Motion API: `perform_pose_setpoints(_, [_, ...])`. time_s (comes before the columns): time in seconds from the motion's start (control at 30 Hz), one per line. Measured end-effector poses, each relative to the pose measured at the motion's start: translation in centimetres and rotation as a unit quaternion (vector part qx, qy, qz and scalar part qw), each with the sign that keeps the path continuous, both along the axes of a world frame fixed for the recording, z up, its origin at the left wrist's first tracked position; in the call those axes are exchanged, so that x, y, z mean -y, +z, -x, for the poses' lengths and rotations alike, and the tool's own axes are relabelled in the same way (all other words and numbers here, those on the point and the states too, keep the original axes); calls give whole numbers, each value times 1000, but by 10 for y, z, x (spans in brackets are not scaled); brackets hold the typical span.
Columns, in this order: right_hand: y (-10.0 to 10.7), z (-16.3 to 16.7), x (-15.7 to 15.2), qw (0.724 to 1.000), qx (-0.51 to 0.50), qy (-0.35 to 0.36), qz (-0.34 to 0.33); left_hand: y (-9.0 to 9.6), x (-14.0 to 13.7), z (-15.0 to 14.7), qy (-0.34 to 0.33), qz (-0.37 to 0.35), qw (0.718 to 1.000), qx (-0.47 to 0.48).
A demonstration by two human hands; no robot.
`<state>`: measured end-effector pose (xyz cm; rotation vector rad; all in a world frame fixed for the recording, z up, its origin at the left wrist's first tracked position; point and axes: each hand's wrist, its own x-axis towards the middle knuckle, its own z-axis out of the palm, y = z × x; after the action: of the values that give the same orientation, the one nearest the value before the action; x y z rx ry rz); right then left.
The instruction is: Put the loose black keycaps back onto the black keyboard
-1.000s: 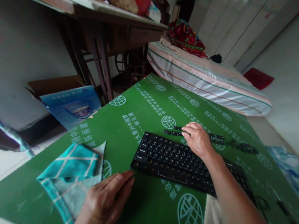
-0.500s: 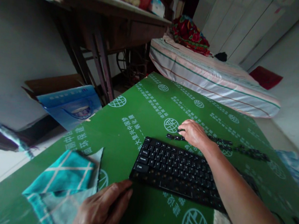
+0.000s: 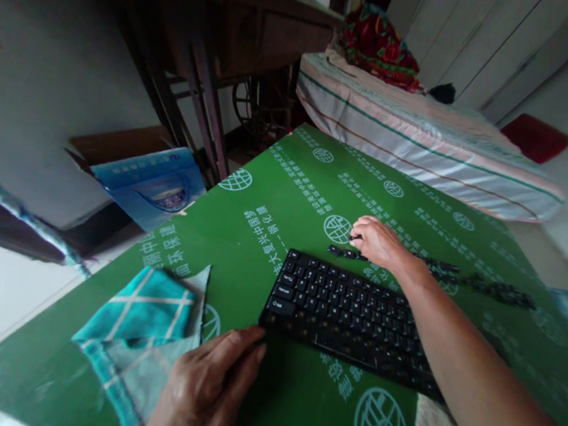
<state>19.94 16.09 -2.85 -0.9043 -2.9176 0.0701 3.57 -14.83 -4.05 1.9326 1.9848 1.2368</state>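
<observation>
1 keycap [image 3: 355, 237] pinched in R hand [image 3: 376, 240]; L hand [image 3: 210, 383] by kbd [image 3: 343, 306] edge, L grip unclear.

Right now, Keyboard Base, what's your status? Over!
Left fingers at near-left corner of keyboard; right fingers by loose black keys. Keyboard's near row looks keyless. Right forearm hides part of keyboard's right.

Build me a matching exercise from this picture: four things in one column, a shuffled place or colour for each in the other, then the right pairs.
Things:
1. keyboard
2. checked cloth
3. left hand
4. right hand

Places and colours:
A. at the loose keys, beyond the keyboard
B. teal with pale lines
C. by the keyboard's near left corner
D. black all over, with white lettering

Pairs: 1-D, 2-B, 3-C, 4-A
</observation>
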Motion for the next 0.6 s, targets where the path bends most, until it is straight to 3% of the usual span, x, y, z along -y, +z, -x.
perform_pose_setpoints(0.2, [10, -4, 16, 997, -72, 16, -10, -1, 0, -2, 0, -8, 1000, 10])
perform_pose_setpoints(0.33, [24, -5, 76, 980, -181, 85, 1, -2, 2, -3, -11, -3, 1000, 17])
perform_pose_setpoints(0.47, [26, -2, 141, 980, -161, 120, 9, -2, 2, -6, -16, -11, 1000, 9])
perform_pose_setpoints(0.6, [18, 0, 171, 986, -128, 107, -7, -4, 4, -9, -21, -15, 1000, -12])
